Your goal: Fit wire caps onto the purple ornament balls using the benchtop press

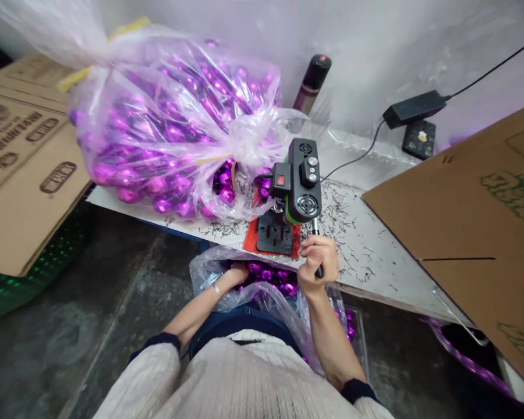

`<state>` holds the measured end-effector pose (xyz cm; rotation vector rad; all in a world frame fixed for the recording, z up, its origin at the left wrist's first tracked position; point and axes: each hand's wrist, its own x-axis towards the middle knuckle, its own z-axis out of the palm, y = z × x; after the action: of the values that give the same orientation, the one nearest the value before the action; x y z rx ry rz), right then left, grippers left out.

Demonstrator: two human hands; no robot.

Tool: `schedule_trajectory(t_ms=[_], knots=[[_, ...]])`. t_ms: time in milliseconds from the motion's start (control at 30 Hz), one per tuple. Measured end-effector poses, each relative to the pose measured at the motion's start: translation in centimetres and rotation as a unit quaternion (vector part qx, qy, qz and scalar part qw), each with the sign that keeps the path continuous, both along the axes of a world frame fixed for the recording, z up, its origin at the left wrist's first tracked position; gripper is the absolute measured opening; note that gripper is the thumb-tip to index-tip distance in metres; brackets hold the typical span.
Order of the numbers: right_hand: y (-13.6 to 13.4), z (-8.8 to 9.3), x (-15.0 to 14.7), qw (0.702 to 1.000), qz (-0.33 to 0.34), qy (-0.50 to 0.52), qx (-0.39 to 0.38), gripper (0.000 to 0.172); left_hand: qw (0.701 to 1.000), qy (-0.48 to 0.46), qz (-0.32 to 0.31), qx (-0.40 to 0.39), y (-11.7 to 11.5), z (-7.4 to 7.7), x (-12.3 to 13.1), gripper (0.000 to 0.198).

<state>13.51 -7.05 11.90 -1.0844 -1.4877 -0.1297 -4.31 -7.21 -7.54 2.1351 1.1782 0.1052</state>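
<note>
The person wears a cream ribbed knit sweater [227, 378] with dark navy cuffs [157, 340], a thin pale bracelet [217, 289] on the left wrist, and dark blue legwear [240, 323].

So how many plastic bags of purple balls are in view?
2: a big bag on the table, and an open bag below its edge, left hand inside. Others may be hidden.

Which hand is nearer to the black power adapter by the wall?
Right. The right hand, on the lever, is below-left of the adapter; the left hand is farther left, in the bag.
</note>
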Motion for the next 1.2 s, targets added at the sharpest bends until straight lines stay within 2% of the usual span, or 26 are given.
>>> schedule_trajectory(t_ms=[67,133,200,233,300,333,400,433,533,633,700,800,867,933,1000,1067,1133,1200], knots=[[0.0,-0.3,0.0,1.000,0.000,0.017,-0.002,0.030,0.997,0.040,-0.055,-0.044,0.4,2.5,-1.6,0.026],[0.0,-0.5,-0.1,0.999,0.000,0.032,-0.003,0.029,0.990,0.054,-0.102,-0.077,1.3,5.8,-3.4,0.021],[0.1,-0.7,-0.2,0.999,0.000,0.038,0.000,0.029,0.991,0.009,-0.114,-0.064,2.9,9.8,-5.0,0.020],[0.2,-0.7,-0.2,0.999,0.000,0.039,0.004,0.029,0.994,-0.045,-0.096,-0.030,4.0,12.0,-5.5,0.024],[0.3,-0.6,-0.3,0.999,0.003,0.042,0.012,0.028,0.988,-0.115,0.026,0.101,7.0,15.9,-5.8,0.030],[0.3,-0.6,-0.4,0.999,0.005,0.046,0.015,0.028,0.976,-0.107,0.092,0.168,8.7,17.5,-5.7,0.031],[0.4,-0.5,-0.5,0.998,0.010,0.051,0.019,0.028,0.948,-0.018,0.198,0.247,12.0,19.6,-4.9,0.030],[0.5,-0.4,-0.5,0.998,0.012,0.054,0.020,0.028,0.940,0.043,0.230,0.250,13.4,20.2,-4.4,0.031],[0.6,-0.4,-0.6,0.998,0.018,0.054,0.025,0.027,0.934,0.187,0.240,0.188,16.0,20.1,-3.3,0.039],[0.6,-0.5,-0.6,0.998,0.019,0.053,0.031,0.027,0.940,0.208,0.216,0.164,16.4,18.9,-3.6,0.054],[0.7,-0.5,-0.7,0.998,0.017,0.053,0.034,0.027,0.945,0.132,0.232,0.189,15.9,18.2,-4.6,0.066],[0.7,-0.2,-0.8,0.998,0.018,0.048,0.034,0.027,0.934,-0.136,0.262,0.201,14.5,17.6,-6.2,0.073],[0.7,0.0,-0.8,0.998,0.019,0.044,0.037,0.027,0.895,-0.333,0.267,0.129,12.9,17.6,-6.8,0.074],[0.8,0.1,-0.8,0.998,0.021,0.042,0.040,0.027,0.843,-0.463,0.272,0.007,10.7,17.7,-6.7,0.071],[0.8,0.2,-0.8,0.998,0.024,0.042,0.041,0.027,0.801,-0.520,0.280,-0.101,8.4,17.5,-5.9,0.068],[0.8,0.3,-0.8,0.998,0.025,0.044,0.042,0.027,0.781,-0.532,0.284,-0.165,6.4,16.9,-4.8,0.067],[0.8,0.3,-0.8,0.998,0.022,0.043,0.040,0.027,0.785,-0.518,0.286,-0.184,5.1,16.0,-3.3,0.070],[0.8,0.4,-0.8,0.998,0.019,0.037,0.038,0.027,0.803,-0.492,0.292,-0.167,4.5,15.0,-1.7,0.074]])
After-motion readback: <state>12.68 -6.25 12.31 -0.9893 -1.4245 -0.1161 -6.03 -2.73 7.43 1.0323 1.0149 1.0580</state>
